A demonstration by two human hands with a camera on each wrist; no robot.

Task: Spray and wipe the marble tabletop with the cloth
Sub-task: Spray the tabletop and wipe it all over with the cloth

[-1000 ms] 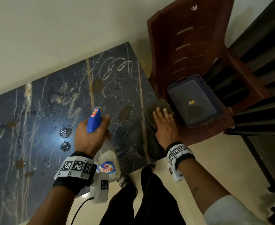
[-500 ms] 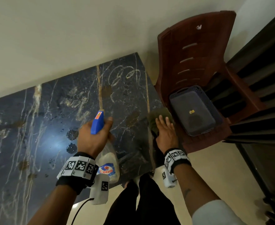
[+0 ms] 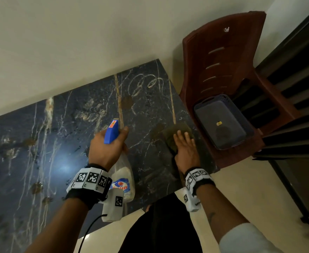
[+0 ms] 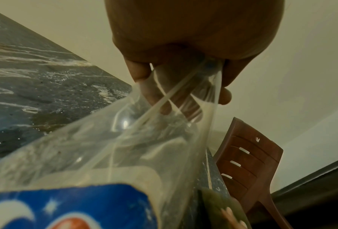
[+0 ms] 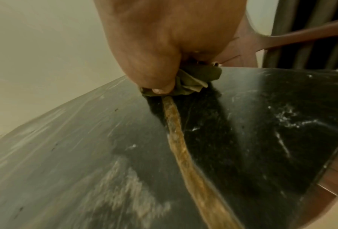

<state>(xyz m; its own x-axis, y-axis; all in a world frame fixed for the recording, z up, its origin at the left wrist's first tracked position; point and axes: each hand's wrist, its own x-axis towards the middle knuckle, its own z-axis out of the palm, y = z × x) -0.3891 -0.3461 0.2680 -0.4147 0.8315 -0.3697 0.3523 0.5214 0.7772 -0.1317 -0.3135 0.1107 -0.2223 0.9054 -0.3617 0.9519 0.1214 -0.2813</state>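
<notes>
My left hand [image 3: 107, 150] has its fingers wrapped round the spray bottle [image 3: 121, 177] above the marble surface [image 3: 62, 136] while my right hand [image 3: 185, 152] presses the cloth [image 3: 173, 133] flat-fingered near its right edge, so I judge most wiping remains, with stains left.

dim, warm cast | glare spot on marble tabletop [image 3: 64, 168] | right wrist view motion-blurred

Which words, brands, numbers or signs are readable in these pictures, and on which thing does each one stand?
"Colin", partly hidden by the wrist: on the blue label of the spray bottle that the left hand grips.
Orange sticker on the bottle's blue trigger head: too small to read.
Yellow sticker in the basket on the chair: too small to read.
Wristbands: black-and-white square code markers, no words.
</notes>
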